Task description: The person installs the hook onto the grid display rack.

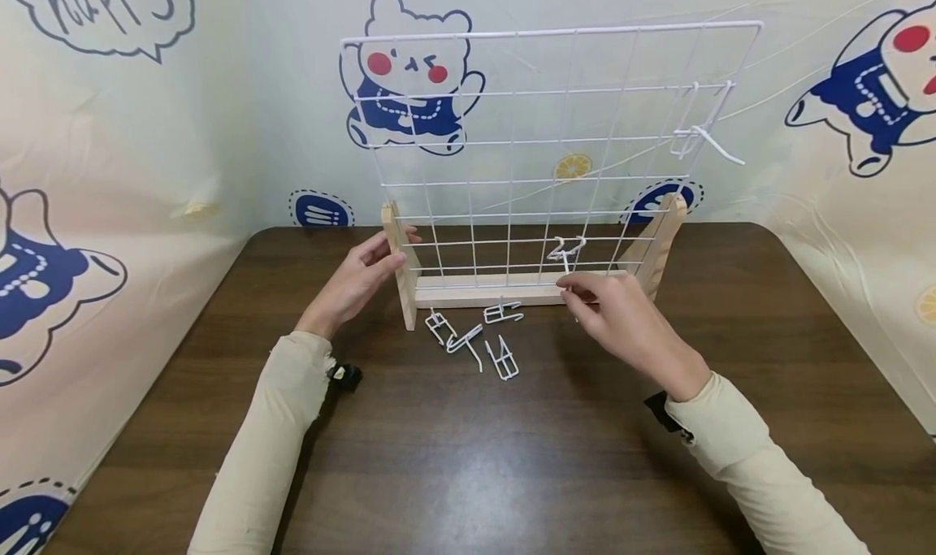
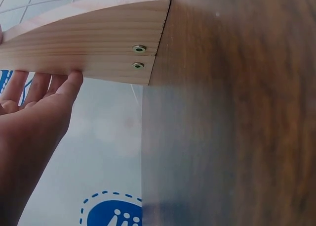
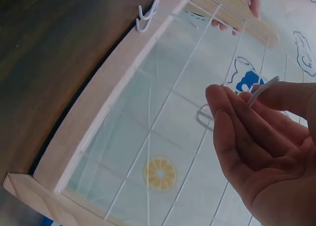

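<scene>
1. A white wire hook [image 1: 565,256] is at the right hand [image 1: 621,319], its frame end raised in front of the lower right part of the grid. Whether it touches the grid's wires, I cannot tell.
2. That right hand is nearly closed, thumb and fingertips pinching the hook's thin stem.
3. The white wire grid [image 1: 552,32] stands upright, tilted slightly, in a pale wooden stand made of a left upright [image 1: 402,283], a right upright [image 1: 661,242] and a low crossbar [image 1: 475,297].
4. The left hand [image 1: 354,283] grips the left upright, thumb on the near edge and fingers reaching round to the far edge. The left wrist view shows two metal screws [image 2: 139,48] in the plank's outer face.
5. Another hook, the hung hook [image 1: 695,132], is on the grid near its upper right corner, its arm pointing forward and down.
6. Four loose hooks [image 1: 504,366] lie in a loose group just in front of the crossbar, nearer the left upright.
7. All this rests on a dark brown wooden bench [image 1: 453,466].
8. Both forearms wear cream sleeves [image 1: 252,441].
9. Behind hangs a pale backdrop [image 1: 241,132] printed with cartoon bears, orange slices and the word "happy".
</scene>
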A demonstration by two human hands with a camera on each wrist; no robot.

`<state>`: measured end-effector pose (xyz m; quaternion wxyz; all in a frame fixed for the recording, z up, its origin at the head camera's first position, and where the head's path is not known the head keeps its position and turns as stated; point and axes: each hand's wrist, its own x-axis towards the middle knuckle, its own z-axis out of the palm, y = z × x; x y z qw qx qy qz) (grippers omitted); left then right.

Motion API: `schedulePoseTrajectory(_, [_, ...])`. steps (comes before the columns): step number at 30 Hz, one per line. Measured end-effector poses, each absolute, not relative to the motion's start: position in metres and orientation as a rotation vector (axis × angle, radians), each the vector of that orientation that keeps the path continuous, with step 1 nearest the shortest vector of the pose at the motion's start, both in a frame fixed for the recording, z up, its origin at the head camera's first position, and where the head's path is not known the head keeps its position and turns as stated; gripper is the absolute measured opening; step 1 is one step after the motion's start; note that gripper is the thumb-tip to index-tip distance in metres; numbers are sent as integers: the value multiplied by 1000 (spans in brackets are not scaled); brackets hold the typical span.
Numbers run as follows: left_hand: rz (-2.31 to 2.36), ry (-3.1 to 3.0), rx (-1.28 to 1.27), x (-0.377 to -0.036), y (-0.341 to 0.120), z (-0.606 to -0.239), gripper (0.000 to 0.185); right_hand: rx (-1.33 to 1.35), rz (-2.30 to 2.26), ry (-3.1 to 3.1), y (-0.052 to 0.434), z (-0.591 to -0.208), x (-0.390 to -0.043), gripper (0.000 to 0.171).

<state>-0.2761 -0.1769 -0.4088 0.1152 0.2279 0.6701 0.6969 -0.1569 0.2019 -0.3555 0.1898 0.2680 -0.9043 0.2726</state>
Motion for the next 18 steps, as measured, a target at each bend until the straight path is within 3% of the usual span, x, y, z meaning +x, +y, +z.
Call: schedulePoseTrajectory(18, [2027,1965,678,-277,-177,-408,51,549,768,-2456,252,-318,-154,16])
